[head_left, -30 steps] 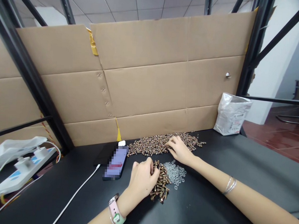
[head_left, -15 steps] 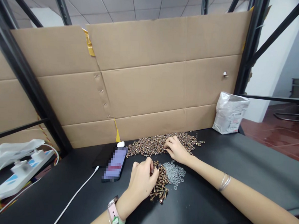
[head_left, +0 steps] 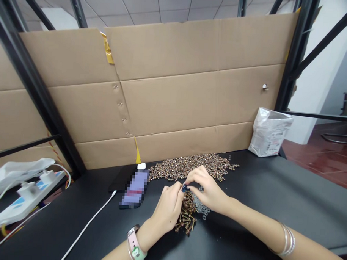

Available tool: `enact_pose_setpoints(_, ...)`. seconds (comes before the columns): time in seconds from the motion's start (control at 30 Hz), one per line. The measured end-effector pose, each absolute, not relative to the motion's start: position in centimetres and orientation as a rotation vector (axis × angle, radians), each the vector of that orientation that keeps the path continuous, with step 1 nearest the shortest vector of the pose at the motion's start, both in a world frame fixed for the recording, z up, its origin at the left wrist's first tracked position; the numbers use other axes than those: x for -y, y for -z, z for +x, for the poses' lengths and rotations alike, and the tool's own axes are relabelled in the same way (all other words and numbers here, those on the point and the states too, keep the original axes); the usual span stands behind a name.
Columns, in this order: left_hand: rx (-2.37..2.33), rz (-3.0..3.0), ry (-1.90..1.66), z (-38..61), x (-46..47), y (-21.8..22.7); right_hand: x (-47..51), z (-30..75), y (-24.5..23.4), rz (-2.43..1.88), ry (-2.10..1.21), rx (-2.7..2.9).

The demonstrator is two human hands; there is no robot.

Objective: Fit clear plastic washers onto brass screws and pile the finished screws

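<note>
My left hand (head_left: 168,206) is closed in a pinch at the left edge of a small heap of brass-coloured screws (head_left: 187,217). My right hand (head_left: 209,190) reaches in from the right, and its dark-nailed fingertips meet those of my left hand above the heap. Whatever is between the fingers is too small and covered to make out. Beside the screws, partly under my right hand, lie many translucent ring washers (head_left: 202,207). Behind both hands spreads a wide pile of small brass-coloured metal fasteners (head_left: 175,168).
A phone (head_left: 135,189) and a white earbud case (head_left: 142,166) lie left of the piles, near a white cable (head_left: 87,225). At far left is a power strip (head_left: 25,200). A white plastic bag (head_left: 268,133) stands at back right, by the cardboard wall (head_left: 175,92).
My right hand has moved from the back pile, toward me and left, to meet my left hand. The left hand has stayed nearly in place. The view has shifted slightly.
</note>
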State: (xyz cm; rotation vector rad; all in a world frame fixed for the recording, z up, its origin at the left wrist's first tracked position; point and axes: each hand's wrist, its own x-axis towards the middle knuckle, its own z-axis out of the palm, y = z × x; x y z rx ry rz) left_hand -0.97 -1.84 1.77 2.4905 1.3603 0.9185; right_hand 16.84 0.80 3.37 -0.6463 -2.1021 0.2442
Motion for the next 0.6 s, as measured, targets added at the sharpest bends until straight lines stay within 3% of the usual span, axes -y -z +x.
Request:
enact_pose_setpoints(0.1,-1.257,2.484,-0.985,-1.0,1.9,-1.8,-0.4,16.9,-3.5,-0.699,-0.471,2.014)
enact_pose_setpoints(0.27,-1.164,2.656,-0.96,-0.8,2.3,-2.0,-0.5,16.2,-2.4,-0.721,-1.264,1.709)
enact_pose_setpoints(0.43,-1.217,2.834,-0.9,-0.2,2.8,-2.0,-0.2,15.1,-1.3,-0.933,-1.352,1.639)
enact_pose_setpoints(0.6,-1.24,2.83,-0.933,0.0,3.0,-2.0,0.7,15.0,-1.6,-0.837,-1.542,1.575)
